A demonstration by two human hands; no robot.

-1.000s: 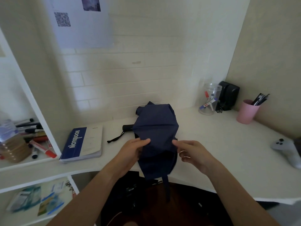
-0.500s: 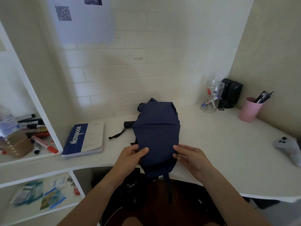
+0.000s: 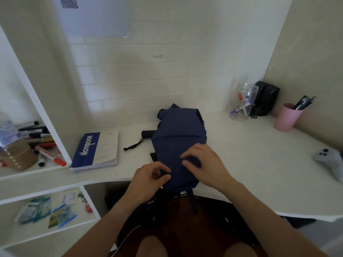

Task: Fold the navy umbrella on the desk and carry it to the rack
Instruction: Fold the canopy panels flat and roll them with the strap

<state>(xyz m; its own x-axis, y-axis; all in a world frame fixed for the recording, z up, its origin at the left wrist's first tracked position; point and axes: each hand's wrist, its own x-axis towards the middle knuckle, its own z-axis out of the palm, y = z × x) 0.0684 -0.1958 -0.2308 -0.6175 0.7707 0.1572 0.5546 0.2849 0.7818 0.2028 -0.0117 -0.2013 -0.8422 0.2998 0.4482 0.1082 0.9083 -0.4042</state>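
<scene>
The navy umbrella [image 3: 179, 138] lies collapsed on the white desk [image 3: 250, 154], its loose canopy spread flat and its near end hanging over the front edge. Its black handle [image 3: 148, 134] with a wrist strap pokes out to the left. My left hand [image 3: 150, 178] pinches the canopy's near left edge. My right hand [image 3: 206, 164] lies on top of the fabric, fingers curled into a fold near the middle. A navy closing strap [image 3: 194, 201] dangles below the desk edge. No rack is in view.
A blue and white notebook [image 3: 96, 151] lies left of the umbrella. Back right stand a clear jar of markers [image 3: 242, 104], a black box [image 3: 265, 98] and a pink pen cup [image 3: 286, 116]. A grey game controller [image 3: 330, 160] sits at the right. Shelves with markers [image 3: 42, 143] are at the left.
My right hand has moved from the canopy's right edge onto the top of the fabric, folding it inward. My left hand has stayed at the left edge. The camera has tilted down slightly.
</scene>
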